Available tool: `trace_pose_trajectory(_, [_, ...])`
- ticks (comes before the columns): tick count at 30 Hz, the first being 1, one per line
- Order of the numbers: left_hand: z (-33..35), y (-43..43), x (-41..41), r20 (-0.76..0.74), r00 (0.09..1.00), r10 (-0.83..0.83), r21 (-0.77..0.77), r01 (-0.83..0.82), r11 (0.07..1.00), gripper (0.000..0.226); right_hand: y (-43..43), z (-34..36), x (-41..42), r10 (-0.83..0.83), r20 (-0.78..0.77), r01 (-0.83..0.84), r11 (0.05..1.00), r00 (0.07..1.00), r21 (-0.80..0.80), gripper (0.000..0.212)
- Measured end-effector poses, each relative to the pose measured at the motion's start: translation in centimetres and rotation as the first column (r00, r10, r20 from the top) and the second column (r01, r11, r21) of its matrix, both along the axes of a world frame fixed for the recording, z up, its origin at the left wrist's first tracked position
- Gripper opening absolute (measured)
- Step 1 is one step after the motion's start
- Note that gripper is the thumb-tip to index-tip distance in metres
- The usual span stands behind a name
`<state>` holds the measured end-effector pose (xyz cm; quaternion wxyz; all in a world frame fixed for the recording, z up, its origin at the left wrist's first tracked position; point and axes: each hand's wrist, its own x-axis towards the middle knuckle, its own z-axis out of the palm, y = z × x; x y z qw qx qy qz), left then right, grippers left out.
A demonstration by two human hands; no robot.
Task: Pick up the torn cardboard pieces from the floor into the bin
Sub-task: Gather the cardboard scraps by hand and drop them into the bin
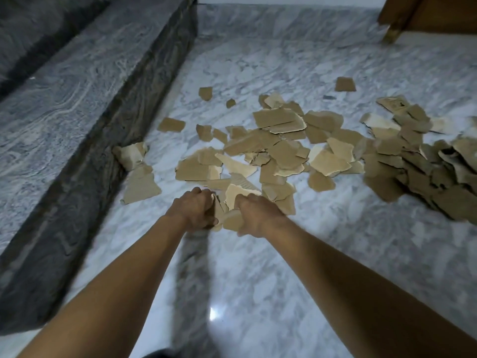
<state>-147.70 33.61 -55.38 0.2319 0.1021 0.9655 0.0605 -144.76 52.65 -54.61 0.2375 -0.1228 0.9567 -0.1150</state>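
Cardboard pieces (281, 143), torn and brown, are scattered across a marble floor (258, 293) and heaped thickest at the right. At the near edge, a bunch (233, 200) is gripped between the left hand (197, 210) and right hand (255, 219), fingers curled round it. No bin is seen. The bunch should be squeezed firmly before lifting, so loose scraps are not shed.

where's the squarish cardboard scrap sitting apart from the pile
In the head view, the squarish scrap lies on the marble floor at upper right, just beyond the main pile, between it and the wooden furniture leg.
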Motion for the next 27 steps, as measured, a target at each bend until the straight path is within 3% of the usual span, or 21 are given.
trace_pose_trajectory(4, [0.4, 0.4, -0.3, -0.013, 1.000, -0.006, -0.023, 0.006, 1.000, 0.056, -0.9, 0.0, 0.2, -0.039, 0.028, 0.037, 0.996, 0.999, 0.086, 0.060])
trace_pose_trajectory(8, [0.2, 0.5, 0.0, -0.015, 1.000, 0.022, 0.005, -0.022, 1.000, 0.051, -1.5, -0.7, 1.1, -0.103, 0.012, 0.103, 0.995, 0.995, 0.016, 0.039])
trace_pose_trajectory(11, [0.0, -0.1, 0.0, 0.042, 0.999, 0.024, 0.008, -0.024, 1.000, 0.042, -0.3, -0.2, 1.2, -0.072, 0.168, 0.073, 0.997, 0.983, -0.003, 0.044])
trace_pose_trajectory(14, [0.7, -0.8, -0.4, 0.134, 0.989, 0.063, 0.083, -0.075, 0.994, 0.036, 3.4, 1.8, -0.1, -0.108, 0.327, 0.166, 0.973, 0.939, -0.157, 0.044])
trace_pose_trajectory(16, [1.7, -0.3, -0.8, 0.133, 0.990, 0.037, 0.159, -0.058, 0.985, 0.048, 6.5, 3.0, -1.5, -0.228, 0.286, 0.288, 0.939, 0.931, -0.190, 0.045])
trace_pose_trajectory(19, [2.2, 2.9, -0.9, 0.098, 0.993, -0.070, 0.179, 0.052, 0.982, 0.052, 10.7, 3.5, -2.9, -0.403, 0.273, 0.445, 0.888, 0.874, -0.113, 0.044])
trace_pose_trajectory(21, [1.7, 5.7, -0.5, 0.092, 0.986, -0.136, 0.162, 0.120, 0.979, 0.072, 12.2, 2.8, -2.9, -0.431, 0.282, 0.460, 0.887, 0.857, -0.041, 0.045])
trace_pose_trajectory(23, [1.0, 7.8, 0.1, 0.049, 0.984, -0.173, 0.117, 0.167, 0.979, 0.069, 12.9, 1.9, -2.2, -0.433, 0.275, 0.459, 0.888, 0.858, -0.036, 0.042])
trace_pose_trajectory(27, [0.2, 8.3, -0.3, 0.015, 0.982, -0.187, 0.034, 0.187, 0.982, 0.081, 14.3, 0.1, -1.1, -0.459, 0.257, 0.510, 0.838, 0.850, -0.192, 0.036])
